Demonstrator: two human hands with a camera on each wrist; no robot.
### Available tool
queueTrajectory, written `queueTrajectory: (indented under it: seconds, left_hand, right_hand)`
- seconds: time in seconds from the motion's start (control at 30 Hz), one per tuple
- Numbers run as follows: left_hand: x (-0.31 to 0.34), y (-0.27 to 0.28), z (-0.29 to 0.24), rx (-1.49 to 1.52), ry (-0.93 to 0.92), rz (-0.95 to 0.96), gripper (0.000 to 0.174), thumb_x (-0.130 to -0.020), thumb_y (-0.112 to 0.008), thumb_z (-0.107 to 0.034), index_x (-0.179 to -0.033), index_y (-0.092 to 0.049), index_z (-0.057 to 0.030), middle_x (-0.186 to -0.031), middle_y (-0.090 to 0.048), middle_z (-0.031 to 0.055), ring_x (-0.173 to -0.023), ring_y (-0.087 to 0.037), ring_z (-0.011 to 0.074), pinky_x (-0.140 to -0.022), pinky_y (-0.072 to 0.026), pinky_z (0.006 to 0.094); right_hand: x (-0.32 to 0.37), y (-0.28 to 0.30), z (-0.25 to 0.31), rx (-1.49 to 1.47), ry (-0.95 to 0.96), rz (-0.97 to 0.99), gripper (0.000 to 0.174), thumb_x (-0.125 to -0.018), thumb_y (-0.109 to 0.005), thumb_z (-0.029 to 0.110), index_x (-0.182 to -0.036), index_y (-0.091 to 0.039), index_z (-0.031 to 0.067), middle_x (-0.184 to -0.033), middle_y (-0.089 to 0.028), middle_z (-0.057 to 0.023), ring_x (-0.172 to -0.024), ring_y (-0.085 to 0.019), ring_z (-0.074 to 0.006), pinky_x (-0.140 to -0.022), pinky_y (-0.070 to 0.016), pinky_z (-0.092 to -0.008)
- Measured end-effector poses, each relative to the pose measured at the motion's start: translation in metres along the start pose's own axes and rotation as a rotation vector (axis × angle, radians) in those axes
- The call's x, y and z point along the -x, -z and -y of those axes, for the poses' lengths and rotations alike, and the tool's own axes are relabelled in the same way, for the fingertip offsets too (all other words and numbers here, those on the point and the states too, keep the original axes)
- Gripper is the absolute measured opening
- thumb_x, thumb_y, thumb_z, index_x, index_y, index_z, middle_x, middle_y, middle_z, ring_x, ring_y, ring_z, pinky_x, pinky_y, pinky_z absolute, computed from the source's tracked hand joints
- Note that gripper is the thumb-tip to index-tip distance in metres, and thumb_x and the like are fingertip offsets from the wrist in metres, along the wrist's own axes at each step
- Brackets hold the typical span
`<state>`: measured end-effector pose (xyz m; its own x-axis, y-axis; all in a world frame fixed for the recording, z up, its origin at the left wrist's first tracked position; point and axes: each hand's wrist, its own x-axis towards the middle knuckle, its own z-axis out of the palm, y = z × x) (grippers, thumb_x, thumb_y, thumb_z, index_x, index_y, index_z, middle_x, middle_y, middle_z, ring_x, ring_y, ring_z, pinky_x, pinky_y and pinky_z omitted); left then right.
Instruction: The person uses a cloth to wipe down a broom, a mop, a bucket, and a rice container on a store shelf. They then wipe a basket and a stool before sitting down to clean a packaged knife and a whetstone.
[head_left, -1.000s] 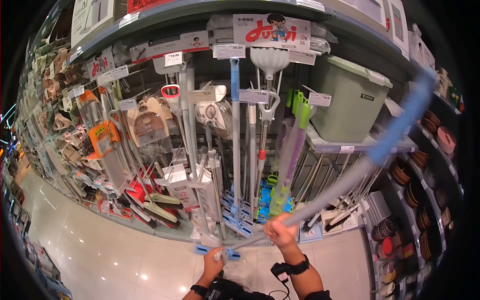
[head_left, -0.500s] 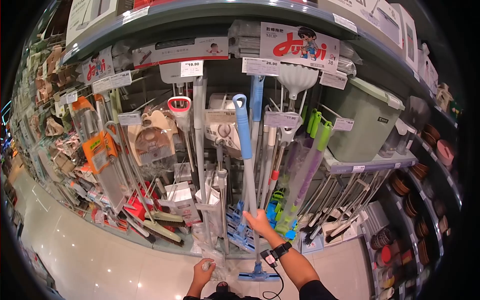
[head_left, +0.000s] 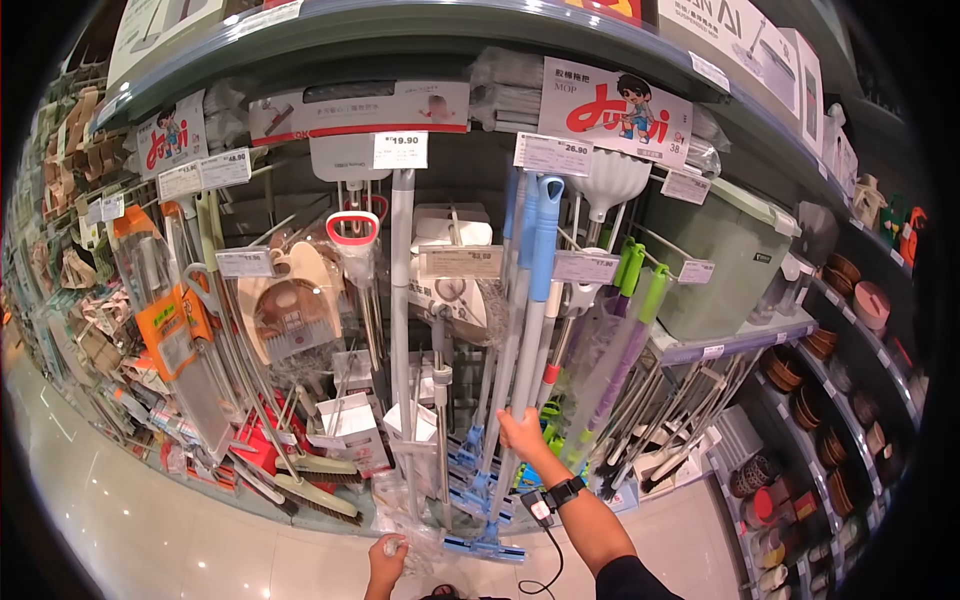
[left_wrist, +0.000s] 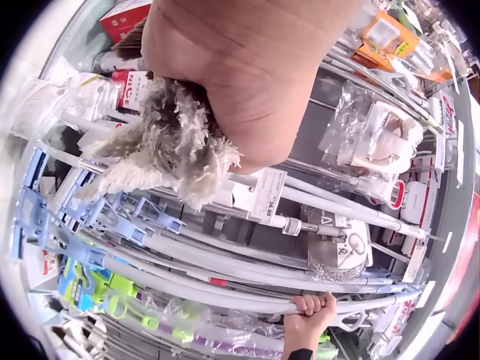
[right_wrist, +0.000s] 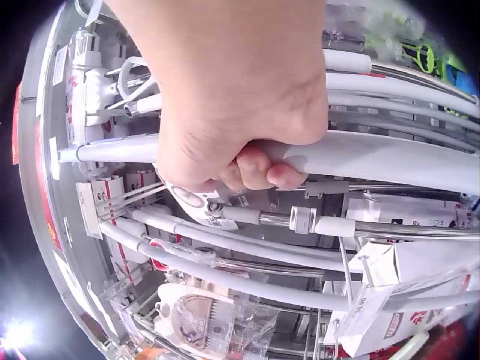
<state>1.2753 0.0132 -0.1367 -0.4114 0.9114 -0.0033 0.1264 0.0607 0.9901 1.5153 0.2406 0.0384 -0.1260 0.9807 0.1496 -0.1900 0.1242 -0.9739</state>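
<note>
Mop [head_left: 543,240] in curled fingers of right hand [head_left: 524,436]; fluffy clump [left_wrist: 176,146] likewise in left hand [head_left: 385,562]; bin [head_left: 712,265] (lidded) on shelf [head_left: 735,341].

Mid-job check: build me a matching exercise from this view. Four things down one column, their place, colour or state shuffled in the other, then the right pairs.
1. Right hand
2. Left hand
3. Lidded bin
4. Lowest mop head

A. Grey-green, on a shelf
B. Blue, down near the floor
C. Curled round a grey pole
D. Closed on a shaggy grey-white bundle

Right pairs: 1-C; 2-D; 3-A; 4-B
</note>
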Motion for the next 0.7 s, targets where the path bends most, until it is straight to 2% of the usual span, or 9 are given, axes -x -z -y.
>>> queueTrajectory:
  seconds: [0.03,0.1,0.13,0.2,0.43,0.63,0.7]
  left_hand:
    - [-0.006,0.002,0.002,0.002,-0.006,0.0,0.014,-0.072,-0.067,-0.006,-0.085,-0.064,-0.0019,-0.074,-0.062,0.0078,-0.072,-0.055,0.014,-0.072,-0.0453,0.0283]
    - [-0.011,0.006,0.009,-0.01,-0.017,-0.011,0.013,-0.072,-0.066,-0.006,-0.084,-0.064,-0.0018,-0.072,-0.061,0.007,-0.071,-0.055,0.0132,-0.07,-0.045,0.0276]
    - [-0.013,0.008,0.014,-0.008,-0.017,-0.009,0.013,-0.072,-0.066,-0.006,-0.084,-0.064,-0.0018,-0.072,-0.061,0.007,-0.071,-0.055,0.0132,-0.07,-0.045,0.0276]
    - [-0.023,0.011,0.016,0.025,0.035,-0.004,0.012,-0.072,-0.065,-0.004,-0.084,-0.064,-0.002,-0.072,-0.061,0.0063,-0.071,-0.054,0.0126,-0.07,-0.0448,0.0272]
    - [-0.038,0.012,0.014,0.035,0.013,-0.013,0.012,-0.071,-0.064,-0.004,-0.083,-0.064,-0.0021,-0.073,-0.061,0.0061,-0.071,-0.055,0.013,-0.07,-0.0449,0.0272]
    - [-0.051,0.011,0.012,0.01,-0.114,-0.016,0.012,-0.071,-0.064,-0.002,-0.083,-0.064,-0.0028,-0.071,-0.06,0.0039,-0.07,-0.054,0.0116,-0.068,-0.0445,0.0257]
    - [-0.052,0.011,0.005,0.097,0.083,0.007,0.012,-0.071,-0.063,-0.001,-0.083,-0.064,-0.0034,-0.07,-0.058,0.0021,-0.068,-0.053,0.0104,-0.065,-0.044,0.0251]
  right_hand:
    - [-0.004,-0.002,0.0,0.001,0.006,0.0,0.032,-0.088,-0.057,0.015,-0.063,-0.037,0.0092,-0.048,-0.037,0.0014,-0.035,-0.034,-0.0093,-0.034,-0.0277,-0.027]
    - [-0.005,-0.003,-0.003,-0.004,0.005,-0.007,0.034,-0.087,-0.059,0.018,-0.058,-0.045,0.0058,-0.049,-0.043,-0.0003,-0.038,-0.042,-0.0102,-0.035,-0.0309,-0.026]
    - [-0.005,-0.004,-0.003,-0.002,0.006,-0.01,0.034,-0.087,-0.059,0.018,-0.058,-0.045,0.0058,-0.049,-0.043,-0.0003,-0.038,-0.042,-0.0102,-0.035,-0.0309,-0.026]
    - [-0.01,-0.011,0.002,0.027,0.036,-0.014,0.03,-0.088,-0.058,0.016,-0.066,-0.038,0.0091,-0.048,-0.036,0.0023,-0.036,-0.034,-0.0088,-0.035,-0.0262,-0.0259]
    - [-0.008,-0.012,0.012,0.02,0.018,-0.035,0.026,-0.087,-0.06,0.015,-0.07,-0.04,0.0082,-0.048,-0.036,0.0026,-0.036,-0.035,-0.0088,-0.034,-0.0268,-0.0261]
    - [-0.003,-0.012,0.007,0.022,0.018,-0.062,0.027,-0.086,-0.061,0.016,-0.069,-0.041,0.0084,-0.048,-0.037,0.0027,-0.036,-0.036,-0.009,-0.034,-0.0279,-0.0264]
    - [-0.005,-0.011,0.007,-0.007,-0.004,-0.076,0.03,-0.087,-0.06,0.016,-0.064,-0.043,0.0078,-0.049,-0.039,0.0021,-0.038,-0.038,-0.0088,-0.035,-0.0292,-0.026]
